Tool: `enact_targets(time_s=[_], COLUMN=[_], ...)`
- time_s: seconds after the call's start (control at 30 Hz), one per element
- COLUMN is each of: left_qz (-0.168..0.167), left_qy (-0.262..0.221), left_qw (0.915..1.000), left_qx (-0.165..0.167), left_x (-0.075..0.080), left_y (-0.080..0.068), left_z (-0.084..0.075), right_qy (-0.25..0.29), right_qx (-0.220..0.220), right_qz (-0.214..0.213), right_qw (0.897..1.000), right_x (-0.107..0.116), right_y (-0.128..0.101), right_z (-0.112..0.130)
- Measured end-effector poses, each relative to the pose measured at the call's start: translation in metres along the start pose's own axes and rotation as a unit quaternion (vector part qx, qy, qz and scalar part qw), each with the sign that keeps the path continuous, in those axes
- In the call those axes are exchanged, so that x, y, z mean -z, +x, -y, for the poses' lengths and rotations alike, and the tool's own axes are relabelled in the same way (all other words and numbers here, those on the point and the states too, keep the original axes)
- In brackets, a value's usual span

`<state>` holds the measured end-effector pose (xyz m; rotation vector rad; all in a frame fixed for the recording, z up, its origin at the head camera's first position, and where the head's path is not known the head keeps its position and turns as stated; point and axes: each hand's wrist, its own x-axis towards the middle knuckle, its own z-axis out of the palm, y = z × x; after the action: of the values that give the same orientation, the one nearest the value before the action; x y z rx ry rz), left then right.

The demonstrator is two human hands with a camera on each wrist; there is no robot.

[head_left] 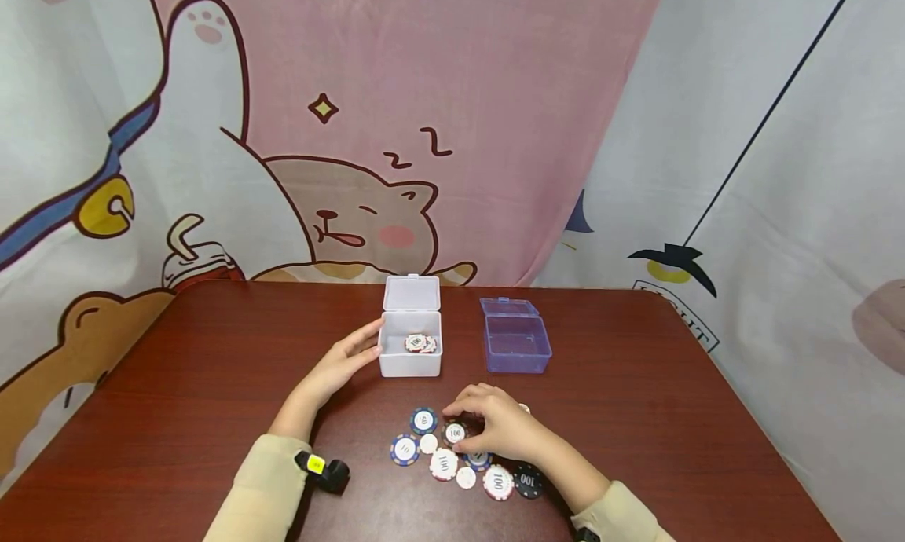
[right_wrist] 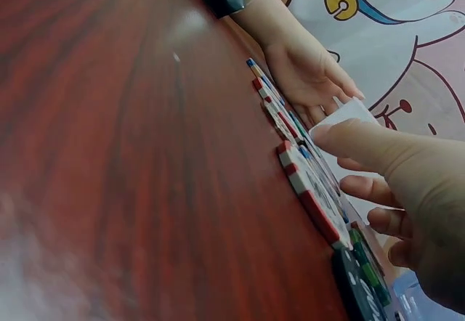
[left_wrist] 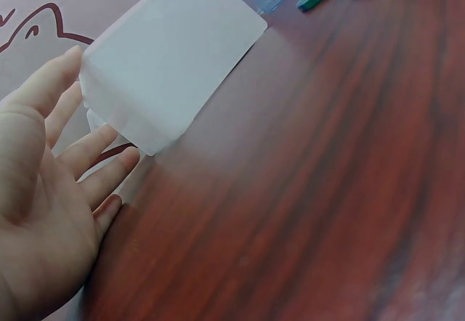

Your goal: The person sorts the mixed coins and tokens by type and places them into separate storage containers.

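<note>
My left hand (head_left: 344, 363) has its fingers extended against the left side of a white plastic box (head_left: 410, 365), which stands with its lid up. A few red-and-white poker chips (head_left: 420, 343) lie inside the box. My right hand (head_left: 498, 424) is low over the loose chips, with thumb and fingers spread around a dark poker chip (head_left: 455, 433) marked 100. In the right wrist view, a gap shows between the thumb (right_wrist: 349, 138) and fingers, and no chip is pinched there. Part of a blue chip (head_left: 478, 460) is hidden under the right hand.
Around the right hand lie blue chips (head_left: 405, 449), red-edged white chips (head_left: 498, 483), a black chip (head_left: 528, 481) and small white discs (head_left: 466, 477). An open purple-blue transparent box (head_left: 518, 361) stands right of the white one. A cartoon curtain (head_left: 495, 133) hangs behind the brown table (head_left: 636, 416).
</note>
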<state>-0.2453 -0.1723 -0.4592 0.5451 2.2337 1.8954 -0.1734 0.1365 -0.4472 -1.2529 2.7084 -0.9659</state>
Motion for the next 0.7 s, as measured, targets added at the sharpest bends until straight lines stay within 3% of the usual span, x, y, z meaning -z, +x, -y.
enact_targets(time_s=[0.37, 0.7], left_qz=[-0.001, 0.002], left_qy=[0.008, 0.008], left_qw=[1.0, 1.0], left_qx=[0.001, 0.006], left_x=[0.0, 0.0003], left_y=[-0.0006, -0.001], left_z=[-0.002, -0.001], right_qy=[-0.013, 0.008], right_qx=[-0.011, -0.021], right_qz=[-0.003, -0.008], right_qw=[1.0, 1.0], right_x=[-0.0059, -0.0071], right_y=[0.0, -0.0006], right_z=[0.0002, -0.0003])
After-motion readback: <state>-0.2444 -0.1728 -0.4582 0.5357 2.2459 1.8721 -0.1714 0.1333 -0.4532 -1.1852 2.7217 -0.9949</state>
